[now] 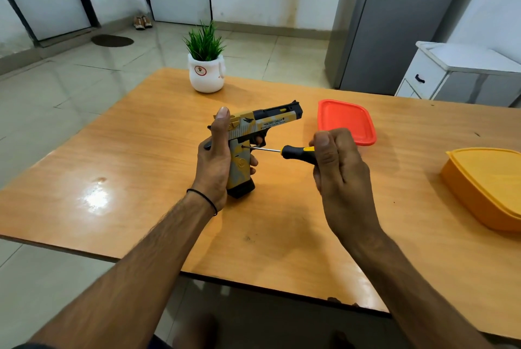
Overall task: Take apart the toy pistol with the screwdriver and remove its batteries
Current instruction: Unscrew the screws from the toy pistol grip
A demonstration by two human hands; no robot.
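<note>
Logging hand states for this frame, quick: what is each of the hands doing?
Left hand: closed round the grip of the toy pistol.
Right hand: closed round the screwdriver handle, tip at the pistol's grip.

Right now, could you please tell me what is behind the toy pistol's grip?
The left hand wraps behind the grip of the toy pistol, its fingers showing at the front. The palm covers the grip's back, so nothing there can be checked.

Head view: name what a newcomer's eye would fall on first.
The yellow-and-grey toy pistol, gripped upright by the left hand in the middle of the table, with the right hand holding a screwdriver tip against its grip. Next, the red lid right of it and the potted plant at the far edge.
</note>
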